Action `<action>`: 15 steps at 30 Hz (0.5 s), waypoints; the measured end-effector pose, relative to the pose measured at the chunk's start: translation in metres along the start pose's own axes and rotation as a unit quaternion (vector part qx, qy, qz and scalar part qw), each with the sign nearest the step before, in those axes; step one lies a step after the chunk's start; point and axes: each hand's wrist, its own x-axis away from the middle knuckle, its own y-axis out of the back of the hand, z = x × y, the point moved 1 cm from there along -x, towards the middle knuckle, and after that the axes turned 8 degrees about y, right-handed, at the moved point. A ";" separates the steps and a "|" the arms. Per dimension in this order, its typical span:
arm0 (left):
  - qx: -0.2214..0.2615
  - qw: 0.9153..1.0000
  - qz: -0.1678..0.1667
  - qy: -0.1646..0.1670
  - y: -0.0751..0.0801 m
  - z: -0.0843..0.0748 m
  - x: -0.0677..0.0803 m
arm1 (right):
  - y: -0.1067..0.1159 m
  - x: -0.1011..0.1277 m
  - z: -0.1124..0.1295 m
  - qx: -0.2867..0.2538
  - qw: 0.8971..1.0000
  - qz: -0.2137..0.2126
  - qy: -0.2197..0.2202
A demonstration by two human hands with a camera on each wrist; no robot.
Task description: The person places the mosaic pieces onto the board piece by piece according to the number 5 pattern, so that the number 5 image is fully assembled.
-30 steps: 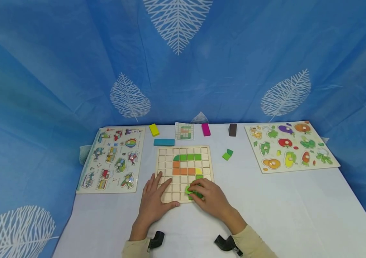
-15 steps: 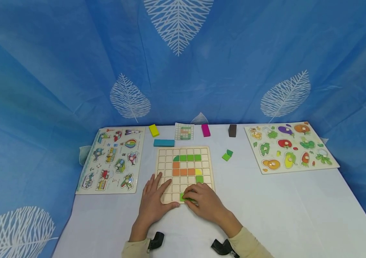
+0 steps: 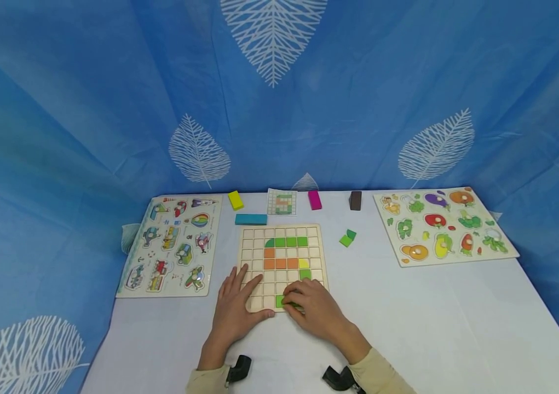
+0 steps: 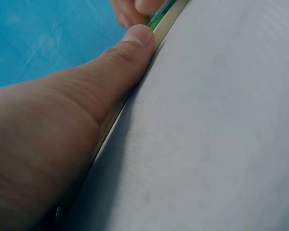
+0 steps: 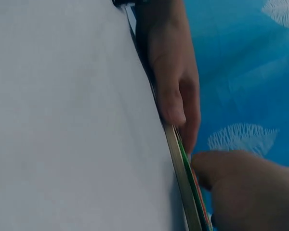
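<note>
A wooden grid board [image 3: 254, 284] lies on the table with green, orange and yellow tiles set in its squares. My left hand [image 3: 232, 306] rests on its lower left part, fingers spread. In the left wrist view the thumb [image 4: 130, 48] lies along the board's near edge. My right hand [image 3: 316, 309] bends over the bottom row, its thumb and fingertips pinching at a light green square tile [image 3: 279, 301]. That tile sits in a bottom-row square, partly covered by the fingers. More bottom-row tiles are mostly hidden under this hand.
Two loose green tiles [image 3: 345, 240] lie right of the board. Behind it are a pattern card [image 3: 282, 202] and yellow [image 3: 235, 200], teal [image 3: 251, 219], magenta [image 3: 315, 200] and dark brown [image 3: 355, 200] blocks. A vehicle puzzle [image 3: 171, 246] lies left, a vegetable puzzle [image 3: 449, 225] right.
My right hand has moved slightly left and toward me, bringing the light green tile down from a raised, tilted position into the bottom row. The left hand has stayed in place.
</note>
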 end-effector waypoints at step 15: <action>0.010 1.000 0.014 0.013 0.000 -0.001 -0.001 | 0.064 0.021 -0.139 -0.025 0.963 -0.045 -0.265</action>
